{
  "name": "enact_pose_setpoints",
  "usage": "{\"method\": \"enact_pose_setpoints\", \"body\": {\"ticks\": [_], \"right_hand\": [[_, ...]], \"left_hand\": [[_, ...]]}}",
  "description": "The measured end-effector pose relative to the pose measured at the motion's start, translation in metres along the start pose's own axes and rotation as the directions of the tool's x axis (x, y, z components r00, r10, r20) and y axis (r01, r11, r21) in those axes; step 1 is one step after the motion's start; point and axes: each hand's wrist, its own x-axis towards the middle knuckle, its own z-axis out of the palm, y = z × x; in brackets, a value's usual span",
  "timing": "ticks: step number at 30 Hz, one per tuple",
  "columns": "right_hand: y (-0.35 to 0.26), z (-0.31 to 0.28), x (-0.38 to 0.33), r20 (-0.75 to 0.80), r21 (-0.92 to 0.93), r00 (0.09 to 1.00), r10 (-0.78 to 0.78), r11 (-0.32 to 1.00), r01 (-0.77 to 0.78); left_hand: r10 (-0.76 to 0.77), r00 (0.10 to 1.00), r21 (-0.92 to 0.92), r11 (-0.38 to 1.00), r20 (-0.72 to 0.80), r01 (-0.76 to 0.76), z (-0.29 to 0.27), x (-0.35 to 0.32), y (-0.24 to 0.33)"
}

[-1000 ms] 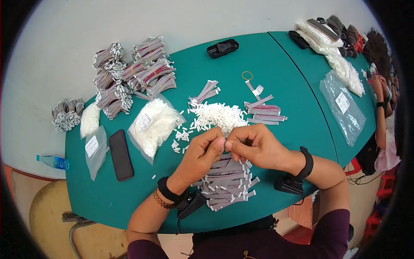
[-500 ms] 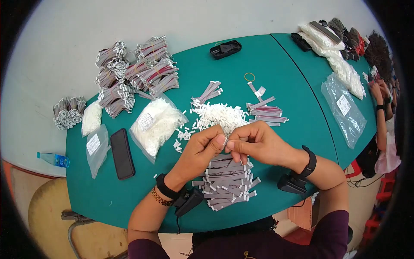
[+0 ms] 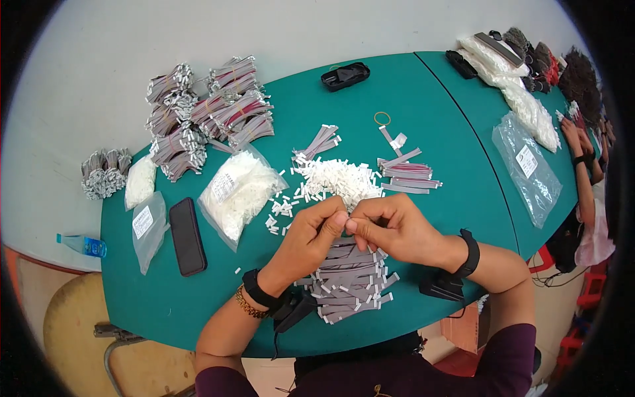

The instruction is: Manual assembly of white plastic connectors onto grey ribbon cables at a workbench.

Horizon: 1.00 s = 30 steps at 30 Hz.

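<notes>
My left hand (image 3: pixel 317 228) and my right hand (image 3: pixel 397 228) meet fingertip to fingertip, both closed in a pinch. Between the thumbs a small white connector piece is gripped, now almost wholly covered by the fingers; whether a cable is attached cannot be seen. Just beyond my hands lies a heap of white connector pieces (image 3: pixel 340 178), with several strays on its left. Below my hands, a layered stack of flat grey ribbon cables (image 3: pixel 347 284) with white ends rests on the green table (image 3: pixel 264 317).
Bundled ribbon cables (image 3: pixel 178 119) are piled at the far left. A bag of white pieces (image 3: pixel 241 192) and a black phone (image 3: pixel 188 236) lie left of the heap. Loose ribbon cables (image 3: pixel 407 173) and a rubber band (image 3: pixel 382 118) are right of it. Another person's hands (image 3: pixel 574 135) work at far right.
My right hand has dipped slightly and its fingers have closed in against the left hand. The white piece that showed between the fingertips is now nearly hidden.
</notes>
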Motion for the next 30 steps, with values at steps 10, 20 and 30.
{"method": "enact_pose_setpoints", "body": {"ticks": [10,20,30], "right_hand": [[-0.007,-0.005,0.004,0.038,0.049,0.997,0.067,0.996,-0.069],[-0.015,-0.009,0.004,0.025,0.036,0.996,0.089,0.995,-0.090],[-0.005,-0.009,0.004,-0.027,0.213,0.999,0.043,0.976,-0.036]], "left_hand": [[0.013,1.000,-0.053,0.998,0.004,-0.013,-0.007,0.003,0.003],[0.004,1.000,-0.050,0.999,-0.014,-0.005,-0.008,0.004,0.001],[-0.013,1.000,-0.026,1.000,0.016,0.013,-0.006,0.003,0.006]]}}
